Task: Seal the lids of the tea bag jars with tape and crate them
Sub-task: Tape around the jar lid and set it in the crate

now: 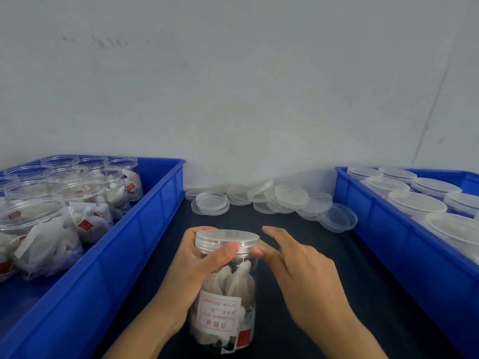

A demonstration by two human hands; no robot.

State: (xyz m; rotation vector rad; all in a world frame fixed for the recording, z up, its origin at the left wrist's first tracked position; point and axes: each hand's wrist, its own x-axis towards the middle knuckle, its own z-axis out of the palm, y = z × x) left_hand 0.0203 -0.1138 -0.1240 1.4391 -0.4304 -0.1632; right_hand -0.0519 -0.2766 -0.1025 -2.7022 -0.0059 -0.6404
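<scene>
Jar (225, 294) stands upright on the dark table (324, 268), centre front, between the two blue crates. Lid (226, 237) is seated on it; tea bags and a label show through the wall. Left hand (197, 270) wraps the jar's upper part, fingers curled round the far side and the thumb pressed against the lid's skirt at the front. Right hand (298, 265) sits at the lid's right edge with fingers mostly extended and spread, thumb tip touching the rim; it grips nothing that I can make out. A faint clear strip seems to run from the lid edge towards that thumb (possibly tape, too transparent for me to be sure). My reading: the sealing step is in hand, with the left steadying and the right smoothing or leading tape round the seam. Left crate (145, 229) holds open jars of tea bags, no lids on; right crate (368, 216) holds lidded jars, so I judge that to be the destination. Loose lids (259, 198) lie against the wall behind. Next move calls for pressing the strip flat all round the seam while turning the jar, then lifting it into the right crate.
</scene>
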